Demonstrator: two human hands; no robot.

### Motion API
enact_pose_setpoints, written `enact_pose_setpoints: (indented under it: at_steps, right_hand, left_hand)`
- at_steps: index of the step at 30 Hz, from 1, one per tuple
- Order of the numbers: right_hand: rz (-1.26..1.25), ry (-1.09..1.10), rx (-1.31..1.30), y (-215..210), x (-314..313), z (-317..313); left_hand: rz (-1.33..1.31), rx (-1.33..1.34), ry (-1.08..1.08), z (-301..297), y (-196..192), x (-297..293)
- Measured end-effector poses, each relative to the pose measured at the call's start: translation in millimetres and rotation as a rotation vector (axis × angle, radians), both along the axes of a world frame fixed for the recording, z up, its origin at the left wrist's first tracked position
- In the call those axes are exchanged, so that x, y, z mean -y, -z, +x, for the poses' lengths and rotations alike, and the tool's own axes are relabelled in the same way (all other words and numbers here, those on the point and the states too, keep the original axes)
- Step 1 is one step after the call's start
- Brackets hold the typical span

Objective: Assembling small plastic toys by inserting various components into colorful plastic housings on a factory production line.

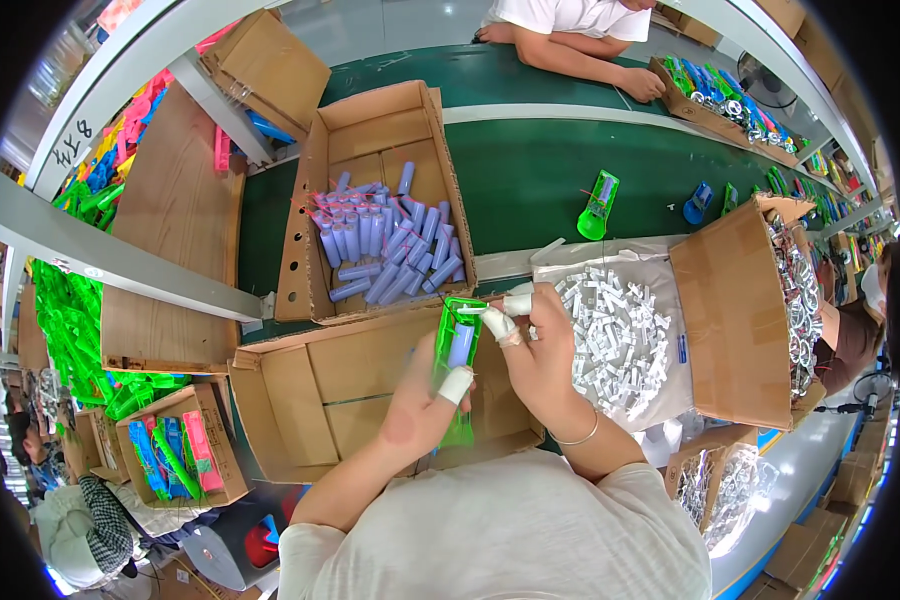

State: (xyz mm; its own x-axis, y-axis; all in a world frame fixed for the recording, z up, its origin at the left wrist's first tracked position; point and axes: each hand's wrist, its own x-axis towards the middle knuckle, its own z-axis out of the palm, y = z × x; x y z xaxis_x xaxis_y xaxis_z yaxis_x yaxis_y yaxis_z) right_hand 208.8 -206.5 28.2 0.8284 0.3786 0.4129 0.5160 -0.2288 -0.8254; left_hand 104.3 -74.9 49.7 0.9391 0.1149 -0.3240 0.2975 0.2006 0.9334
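Head view: we found the left hand (415,412) grasping a green casing (445,335) with a purple cell (460,346) inside, above the near carton (270,405), toward the right end of its far edge. The right hand (545,355) had taped fingers bent at the casing's upper end; we could not tell whether they pinched anything. We noted more purple cells (375,235) in the far carton (380,112), white parts (615,340) on a pale sheet (676,285) and casings along the green tabletop (525,165).

Bright green plastic casing (445,338), hollow side up, held lengthwise in the left hand (416,402), a smooth purple cylinder (461,346) lying along its inside, a small white piece (471,310), apparently at the right hand's (540,350) fingertips, near the casing's far end
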Motion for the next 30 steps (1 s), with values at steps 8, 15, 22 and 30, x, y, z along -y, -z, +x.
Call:
enact_pose_setpoints:
  at_steps: [8,15,22,30]
  right_hand:
    - [0.14,-0.258,-0.714,9.8,0.6,14.9]
    - [-0.367,-0.175,-0.34,-41.0,-7.4,23.7]
    - [-0.221,-0.564,-0.204,-1.9,-11.5,59.9]
    - [-0.526,0.398,-0.018,89.4,31.7,244.9]
  left_hand:
    - [0.735,0.305,0.069,-1.3,8.9,-8.5]
    - [0.168,-0.093,0.158,-6.4,-0.3,-21.8]
    - [0.14,-0.007,0.078,-9.8,28.7,-19.1]
    - [0.553,-0.071,0.219,-65.4,126.1,-49.3]
